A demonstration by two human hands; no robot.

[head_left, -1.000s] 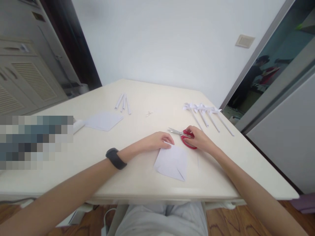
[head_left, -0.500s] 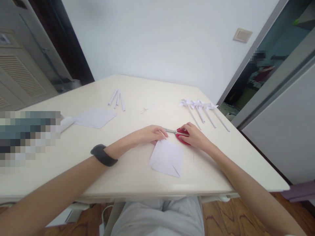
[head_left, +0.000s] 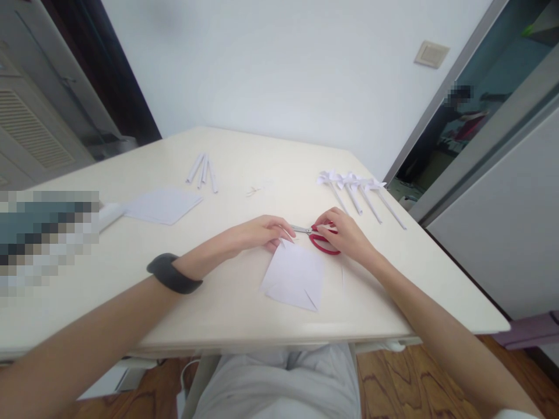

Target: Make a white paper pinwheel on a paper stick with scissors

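Note:
A square white sheet of paper [head_left: 294,273] lies before me on the table, with slits running in from its corners. My left hand [head_left: 262,233] is at its far corner, fingers curled and thumb pressed to the paper. Red-handled scissors [head_left: 325,244] rest just beyond the sheet, their blades pointing left towards my left fingertips. My right hand [head_left: 347,233] pinches the upper handle loop, while the lower loop shows free below the fingers. A thin paper strip [head_left: 343,274] lies right of the sheet.
Several rolled paper sticks [head_left: 203,170] and a stack of paper sheets [head_left: 166,205] lie to the left. Paper pinwheels on sticks [head_left: 353,183] are at the back right. Small light-coloured bits [head_left: 254,191] sit mid-table. Another person [head_left: 441,125] is beyond the doorway.
My right fingers have shifted on the scissors, from inside both loops to a pinch on the upper one. The left hand stays at the paper's corner. The view has moved slightly.

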